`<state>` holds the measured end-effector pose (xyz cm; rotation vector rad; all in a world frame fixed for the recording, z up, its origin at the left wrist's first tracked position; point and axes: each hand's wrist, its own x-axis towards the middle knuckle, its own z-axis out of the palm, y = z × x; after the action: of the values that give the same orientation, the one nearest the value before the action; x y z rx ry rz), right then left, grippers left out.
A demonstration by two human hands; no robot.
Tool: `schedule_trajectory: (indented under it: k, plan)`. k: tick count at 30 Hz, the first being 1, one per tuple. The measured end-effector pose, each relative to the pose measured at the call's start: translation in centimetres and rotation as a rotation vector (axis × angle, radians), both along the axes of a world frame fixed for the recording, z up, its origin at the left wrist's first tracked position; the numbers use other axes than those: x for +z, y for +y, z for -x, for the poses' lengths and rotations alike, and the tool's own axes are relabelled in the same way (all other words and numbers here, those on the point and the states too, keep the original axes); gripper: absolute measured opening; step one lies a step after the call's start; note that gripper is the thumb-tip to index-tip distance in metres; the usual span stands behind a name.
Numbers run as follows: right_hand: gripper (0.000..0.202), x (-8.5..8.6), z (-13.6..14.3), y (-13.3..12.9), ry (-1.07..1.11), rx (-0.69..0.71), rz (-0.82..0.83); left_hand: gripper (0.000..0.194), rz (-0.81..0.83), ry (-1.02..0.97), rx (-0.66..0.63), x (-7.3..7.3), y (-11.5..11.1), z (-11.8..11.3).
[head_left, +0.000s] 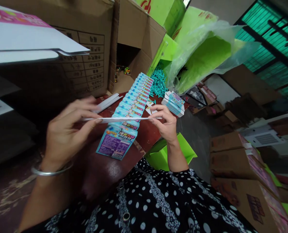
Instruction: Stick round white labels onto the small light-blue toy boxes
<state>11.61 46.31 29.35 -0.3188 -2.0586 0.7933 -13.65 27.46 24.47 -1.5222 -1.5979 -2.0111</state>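
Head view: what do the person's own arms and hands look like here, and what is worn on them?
Both hands are bare, no gloves. The left hand has a thin silver bangle at the wrist. The right hand wears nothing. Forearms are uncovered; a black garment with white polka dots shows below.

glossy paper cards (131,108), matt cardboard box (90,48)

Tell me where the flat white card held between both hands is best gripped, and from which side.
Probably by its two short ends, as it is held here: the white card lies edge-on and level, so the left hand pinches one end and the right hand the other, each from the outside.
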Motion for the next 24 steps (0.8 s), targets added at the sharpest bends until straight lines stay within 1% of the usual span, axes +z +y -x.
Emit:
schedule_trajectory:
  k: [2, 4, 7, 11, 14, 18, 22, 24]
  plan:
    - [0.019, -0.1, 0.0, -0.1, -0.029, 0.0, 0.1, 0.006, 0.09, -0.057, 0.012, 0.1, -0.3, -0.2]
    - [0.021, -0.2, 0.1, -0.2, -0.025, -0.039, 0.167, 0.013, 0.165, -0.083, 0.057, 0.4, -0.7, -0.4]
    - [0.018, 0.0, 0.2, -0.3, -0.002, -0.068, 0.233, 0.018, 0.214, -0.11, 0.083, 0.8, -1.0, -0.5]
    - [0.016, 0.4, 0.4, -0.4, -0.002, -0.066, 0.298, 0.017, 0.264, -0.154, 0.14, 1.0, -1.1, -0.4]
    - [0.02, 0.4, 0.6, -0.3, -0.021, -0.077, 0.328, 0.016, 0.264, -0.187, 0.172, 0.7, -1.1, -0.3]
    - [0.027, 0.4, 0.6, 0.3, -0.057, -0.047, 0.323, 0.017, 0.281, -0.196, 0.163, 0.6, -0.9, 0.0]
    - [0.028, 0.8, -0.1, 1.4, -0.148, 0.024, 0.297, 0.021, 0.337, -0.206, 0.128, 1.2, -0.9, 0.2]
    - [0.028, 1.1, -0.6, 1.8, -0.179, 0.051, 0.272, 0.021, 0.374, -0.217, 0.132, 1.6, -0.9, 0.3]
